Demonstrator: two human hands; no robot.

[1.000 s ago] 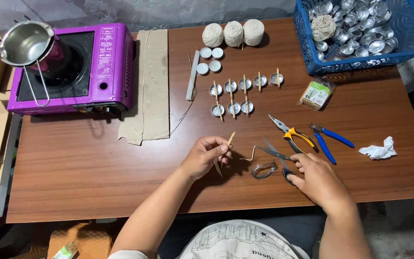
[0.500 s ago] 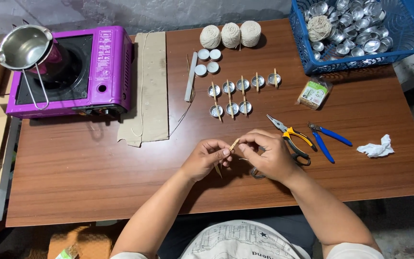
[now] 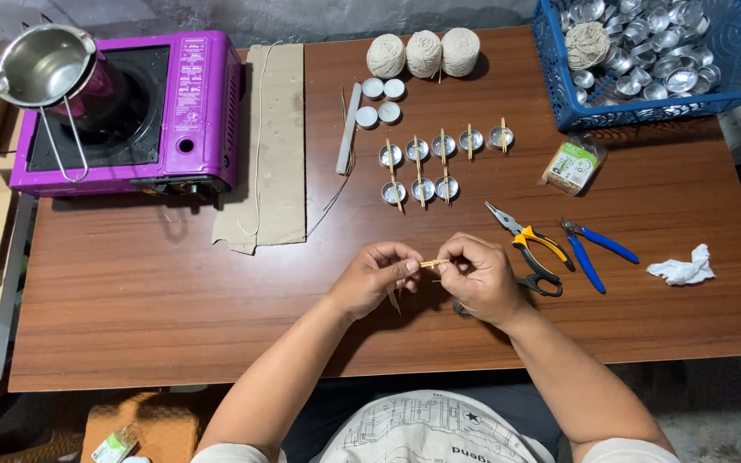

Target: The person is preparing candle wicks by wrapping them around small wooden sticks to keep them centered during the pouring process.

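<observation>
Left hand (image 3: 376,276) and right hand (image 3: 476,276) fingertips pinched on 1 small wooden stick (image 3: 433,263), above table (image 3: 173,291).

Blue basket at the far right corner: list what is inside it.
The blue basket holds a heap of small empty metal cups and one ball of pale twine lying on top of them. The heap hides the basket's bottom, and the picture's edge cuts off its far side.

On your tabletop (image 3: 173,300) you have a purple portable stove (image 3: 130,116) carrying a steel pot (image 3: 40,64), three balls of twine (image 3: 423,53), a blue basket (image 3: 735,94) of metal cups, blue-handled pliers (image 3: 598,249) and a crumpled white tissue (image 3: 683,267).
</observation>
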